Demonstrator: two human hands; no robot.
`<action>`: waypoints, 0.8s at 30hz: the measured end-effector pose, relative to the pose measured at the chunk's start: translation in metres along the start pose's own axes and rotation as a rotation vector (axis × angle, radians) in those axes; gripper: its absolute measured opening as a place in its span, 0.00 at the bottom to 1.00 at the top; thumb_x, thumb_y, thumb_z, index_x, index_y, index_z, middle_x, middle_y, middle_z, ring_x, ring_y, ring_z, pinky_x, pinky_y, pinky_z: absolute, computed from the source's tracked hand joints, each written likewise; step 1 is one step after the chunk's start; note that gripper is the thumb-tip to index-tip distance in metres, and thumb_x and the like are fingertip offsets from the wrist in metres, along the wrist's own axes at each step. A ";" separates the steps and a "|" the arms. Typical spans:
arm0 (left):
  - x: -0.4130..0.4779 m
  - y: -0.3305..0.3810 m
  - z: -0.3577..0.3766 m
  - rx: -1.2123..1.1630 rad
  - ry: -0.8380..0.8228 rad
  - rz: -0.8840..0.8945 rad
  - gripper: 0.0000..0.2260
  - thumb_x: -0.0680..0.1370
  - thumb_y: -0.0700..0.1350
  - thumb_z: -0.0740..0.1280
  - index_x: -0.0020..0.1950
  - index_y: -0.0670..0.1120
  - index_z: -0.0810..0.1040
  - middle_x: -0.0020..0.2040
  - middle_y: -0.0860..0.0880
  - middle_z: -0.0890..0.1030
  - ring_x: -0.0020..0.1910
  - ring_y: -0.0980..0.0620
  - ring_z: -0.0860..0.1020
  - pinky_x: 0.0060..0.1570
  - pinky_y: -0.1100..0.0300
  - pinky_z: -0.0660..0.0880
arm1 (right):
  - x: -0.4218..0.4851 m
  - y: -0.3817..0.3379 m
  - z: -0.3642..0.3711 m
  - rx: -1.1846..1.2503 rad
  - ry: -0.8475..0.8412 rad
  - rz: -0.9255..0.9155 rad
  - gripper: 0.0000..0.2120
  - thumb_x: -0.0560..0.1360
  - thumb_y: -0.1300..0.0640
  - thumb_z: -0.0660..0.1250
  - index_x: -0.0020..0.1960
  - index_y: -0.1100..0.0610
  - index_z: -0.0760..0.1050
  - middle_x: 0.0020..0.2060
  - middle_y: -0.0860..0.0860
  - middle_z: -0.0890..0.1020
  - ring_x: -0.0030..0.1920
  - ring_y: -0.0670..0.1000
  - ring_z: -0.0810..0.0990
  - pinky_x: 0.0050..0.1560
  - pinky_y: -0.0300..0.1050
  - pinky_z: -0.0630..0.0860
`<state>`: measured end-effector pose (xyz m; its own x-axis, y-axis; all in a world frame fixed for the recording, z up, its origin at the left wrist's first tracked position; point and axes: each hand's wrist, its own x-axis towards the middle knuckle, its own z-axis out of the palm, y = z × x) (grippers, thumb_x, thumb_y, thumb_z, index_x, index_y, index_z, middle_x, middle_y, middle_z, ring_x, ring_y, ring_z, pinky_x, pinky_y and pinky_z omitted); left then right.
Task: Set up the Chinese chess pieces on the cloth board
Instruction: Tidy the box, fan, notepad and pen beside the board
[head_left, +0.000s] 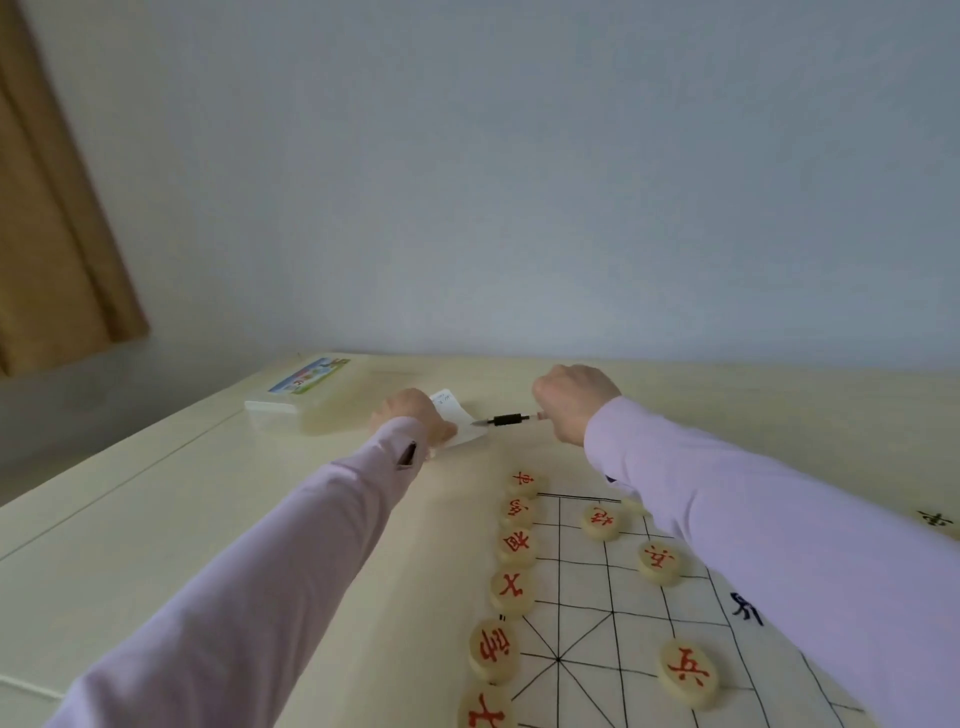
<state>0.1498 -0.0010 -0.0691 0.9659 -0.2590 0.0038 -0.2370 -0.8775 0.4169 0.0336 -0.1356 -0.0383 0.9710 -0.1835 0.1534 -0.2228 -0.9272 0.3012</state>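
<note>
While the right hand (574, 402) curls into a fist round a pen (506, 420), its grip closed tight on the barrel and the tip aimed left at the edge of a small slip of paper (451, 401), the left hand (415, 415) rests on that slip. Its fingers are hidden behind the knuckles, so I cannot tell whether they pinch the paper or only press it flat. A clear plastic box (306, 402) sits just beside the slip on the pale table (156, 493). Nearer the person, the chess pieces (511, 590) with red characters stand in a file along the left edge of the cloth board (587, 597), with a few more on the grid. From where I stand this looks like a pause to mark the slip rather than to place a piece. To do it well, the left hand should pin the paper firmly, and the right sleeve (727, 493), which crosses the board's far corner, should be kept lifted so it drags no piece off its point.
</note>
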 end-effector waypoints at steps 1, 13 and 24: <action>0.000 0.001 -0.002 -0.021 -0.009 -0.011 0.12 0.72 0.49 0.71 0.48 0.42 0.78 0.49 0.43 0.83 0.50 0.45 0.82 0.52 0.56 0.79 | -0.002 0.002 0.000 0.003 0.012 0.027 0.13 0.77 0.66 0.59 0.61 0.62 0.71 0.59 0.58 0.75 0.58 0.59 0.76 0.50 0.47 0.71; -0.030 -0.013 -0.021 -0.323 -0.073 -0.121 0.10 0.73 0.33 0.65 0.33 0.40 0.68 0.22 0.45 0.72 0.27 0.49 0.76 0.43 0.55 0.77 | -0.011 -0.016 -0.025 0.871 -0.116 0.271 0.08 0.76 0.62 0.56 0.38 0.58 0.68 0.35 0.53 0.75 0.31 0.53 0.77 0.38 0.40 0.75; -0.018 -0.025 -0.037 -0.611 -0.199 -0.173 0.05 0.76 0.36 0.65 0.43 0.37 0.70 0.41 0.39 0.74 0.38 0.42 0.76 0.55 0.47 0.76 | 0.027 -0.045 -0.025 1.348 -0.214 0.436 0.14 0.78 0.62 0.53 0.37 0.58 0.72 0.32 0.51 0.69 0.29 0.49 0.63 0.33 0.38 0.63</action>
<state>0.1426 0.0406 -0.0463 0.9329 -0.2563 -0.2532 0.0785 -0.5413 0.8371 0.0679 -0.0907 -0.0242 0.8688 -0.4616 -0.1794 -0.3680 -0.3593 -0.8576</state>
